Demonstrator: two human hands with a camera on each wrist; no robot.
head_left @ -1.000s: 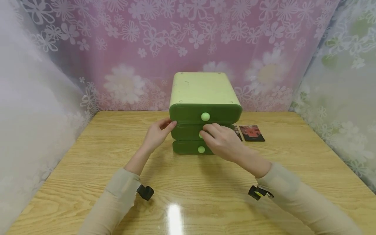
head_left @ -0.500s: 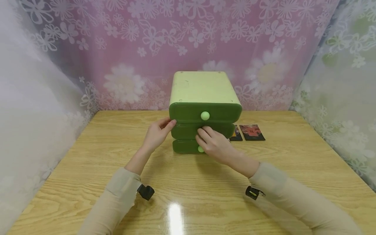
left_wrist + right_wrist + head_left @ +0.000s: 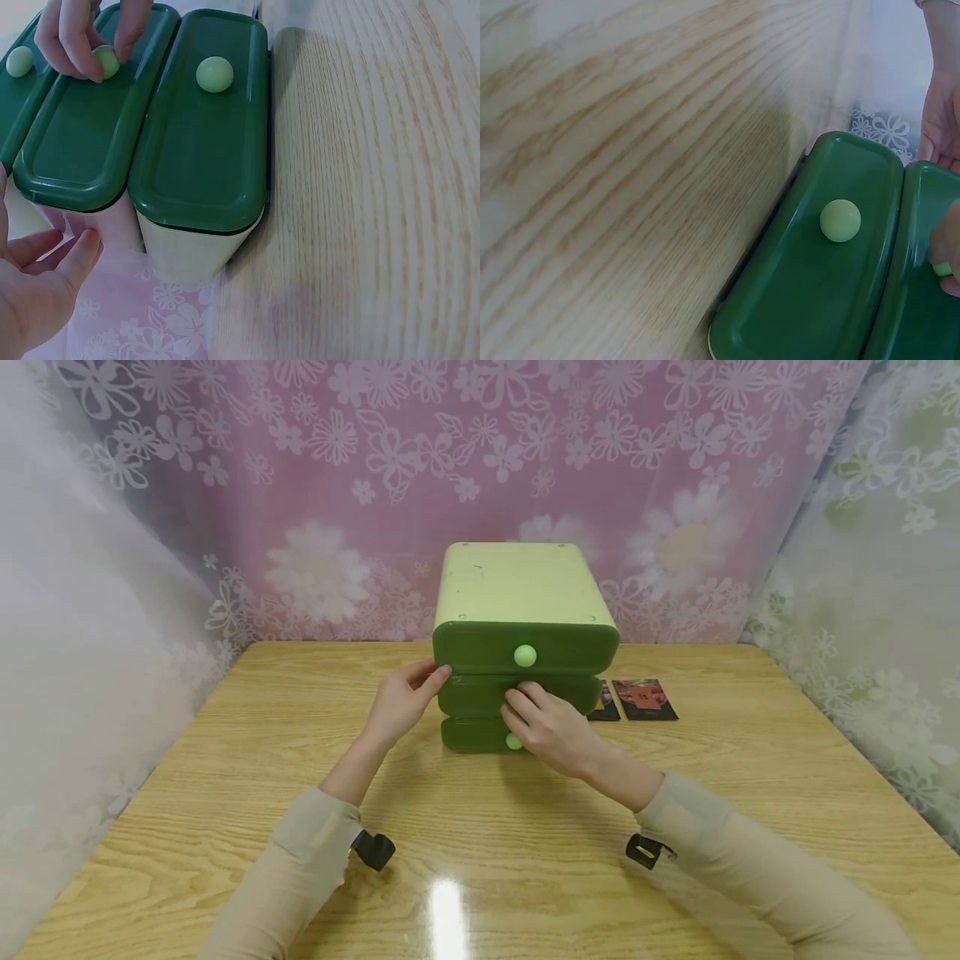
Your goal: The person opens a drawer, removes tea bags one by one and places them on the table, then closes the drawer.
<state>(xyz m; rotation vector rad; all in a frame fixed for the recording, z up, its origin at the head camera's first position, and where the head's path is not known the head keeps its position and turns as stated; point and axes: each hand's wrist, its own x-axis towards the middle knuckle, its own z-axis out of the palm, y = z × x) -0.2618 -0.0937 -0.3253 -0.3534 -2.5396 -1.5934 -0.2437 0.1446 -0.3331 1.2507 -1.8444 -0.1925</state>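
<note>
A small cabinet with a pale yellow-green shell and three dark green drawers, stacked one above another, stands on the table. My right hand pinches the round knob of the middle drawer, and its fingers hide that knob in the head view. Against the cabinet's left side, level with the middle drawer, my left hand rests its thumb and fingertips. The top drawer's knob is uncovered, while the bottom drawer's knob shows just under my right hand.
Two dark, flat printed packets lie to the right of the cabinet; the outer packet has a red centre, and the inner packet is partly hidden by the cabinet. Floral curtains hang behind and beside the wooden table.
My right hand has moved slightly left and down and closed over the middle knob, uncovering more of the inner packet. My left hand has stayed in place.
</note>
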